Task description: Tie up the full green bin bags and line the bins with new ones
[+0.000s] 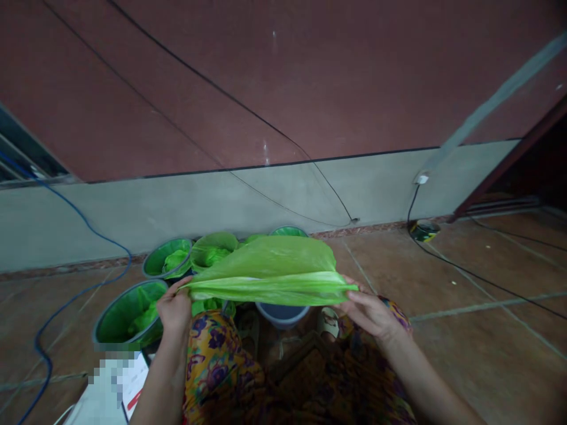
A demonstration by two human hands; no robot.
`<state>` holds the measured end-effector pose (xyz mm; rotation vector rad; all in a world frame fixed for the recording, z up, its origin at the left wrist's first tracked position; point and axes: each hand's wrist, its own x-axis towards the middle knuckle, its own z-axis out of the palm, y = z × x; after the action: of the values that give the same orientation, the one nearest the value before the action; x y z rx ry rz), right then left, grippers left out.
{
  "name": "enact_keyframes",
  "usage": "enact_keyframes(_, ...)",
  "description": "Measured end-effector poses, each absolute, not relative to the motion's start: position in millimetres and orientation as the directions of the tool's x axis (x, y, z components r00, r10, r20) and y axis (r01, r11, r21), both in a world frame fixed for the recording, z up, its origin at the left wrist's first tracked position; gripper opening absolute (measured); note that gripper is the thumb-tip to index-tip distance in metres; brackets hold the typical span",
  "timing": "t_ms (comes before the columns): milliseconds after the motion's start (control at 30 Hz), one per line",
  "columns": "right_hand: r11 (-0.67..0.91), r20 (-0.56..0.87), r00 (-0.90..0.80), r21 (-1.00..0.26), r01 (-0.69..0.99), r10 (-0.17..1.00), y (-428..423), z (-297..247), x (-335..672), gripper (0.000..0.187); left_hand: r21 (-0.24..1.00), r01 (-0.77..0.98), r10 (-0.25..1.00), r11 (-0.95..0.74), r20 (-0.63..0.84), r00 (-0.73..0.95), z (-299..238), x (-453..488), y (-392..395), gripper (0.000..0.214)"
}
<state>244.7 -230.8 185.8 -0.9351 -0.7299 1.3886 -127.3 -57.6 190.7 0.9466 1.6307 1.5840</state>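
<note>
A thin green plastic bag (270,265) is stretched sideways in front of me, its near edge gathered into folds. My left hand (176,304) is closed on the bag's left end, and my right hand (365,304) pinches the right end between thumb and fingers. Under the bag, between my feet, a grey bucket (283,316) shows only its front part; the bag hides the rest. Beyond and to the left stand several buckets with green bags inside, among them a near-left bucket (100,316) and a back-left bucket (153,265).
Along the left floor runs a blue cable (84,289). A black cable (478,277) crosses the tiles on the right, near a dark tin (424,230). At lower left lies a white item (104,395), partly blurred out. A two-tone wall (266,195) closes off the far side.
</note>
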Motion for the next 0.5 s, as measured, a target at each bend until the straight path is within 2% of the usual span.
enact_keyframes(167,-0.049,-0.106,0.112,-0.904,-0.424,0.988,-246.0,184.3,243.6,0.063,0.996,0.04,0.866,0.077,-0.047,-0.497,190.2,-129.1,-63.2,0.037)
enact_keyframes(267,-0.058,-0.128,0.15,-0.914,-0.401,0.98,-247.4,189.7,243.6,0.055,0.995,0.032,0.871,0.095,-0.068,-0.486,189.3,-130.8,-64.1,0.037)
enact_keyframes(367,-0.085,-0.146,0.174,-0.945,-0.315,0.974,-239.1,192.5,244.7,0.037,0.997,0.0,0.869,0.077,-0.067,-0.49,186.0,-133.0,-62.9,0.038)
enact_keyframes(433,-0.085,-0.146,0.295,-0.974,-0.212,0.944,-230.3,190.3,246.9,0.031,0.998,0.028,0.873,0.051,-0.031,-0.487,182.3,-134.2,-61.8,0.039)
enact_keyframes(500,-0.095,-0.099,0.494,-0.995,-0.034,0.864,-222.0,185.3,251.0,0.03,0.993,0.118,0.879,0.017,0.042,-0.475,178.5,-133.6,-62.0,0.042)
